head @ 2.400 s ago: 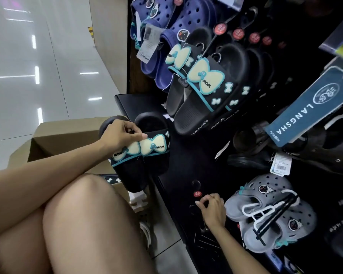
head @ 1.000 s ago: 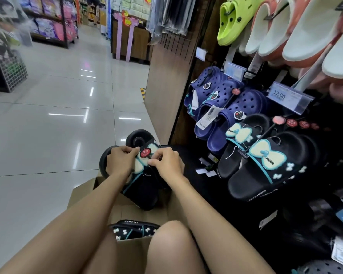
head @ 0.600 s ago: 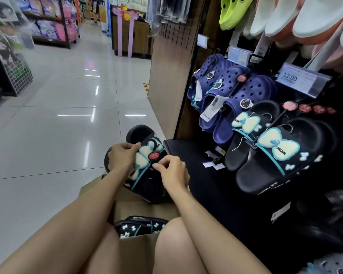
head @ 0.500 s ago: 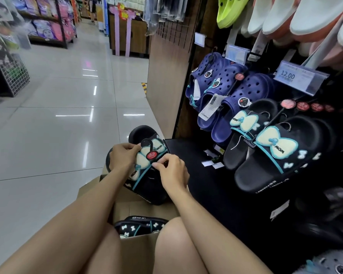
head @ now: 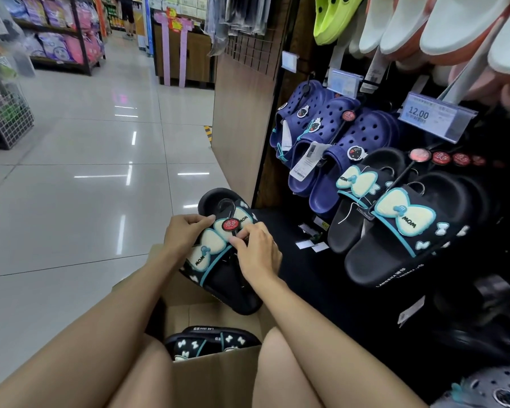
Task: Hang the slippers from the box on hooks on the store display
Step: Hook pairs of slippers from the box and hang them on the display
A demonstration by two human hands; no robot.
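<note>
Above the open cardboard box (head: 215, 375), both hands hold a pair of black slippers (head: 224, 260) with cream bows. The left hand (head: 186, 231) grips the pair's upper edge, thumb and fingers curled on it. The right hand (head: 258, 253) pinches a black hanger with a red round tag (head: 231, 224) at the straps. More black slippers (head: 209, 343) lie inside the box. Matching pairs (head: 401, 225) hang on the display just to the right, below navy clogs (head: 336, 142).

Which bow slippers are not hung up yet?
The black pair held in both hands, and another pair down in the box. The others hang on hooks.
</note>
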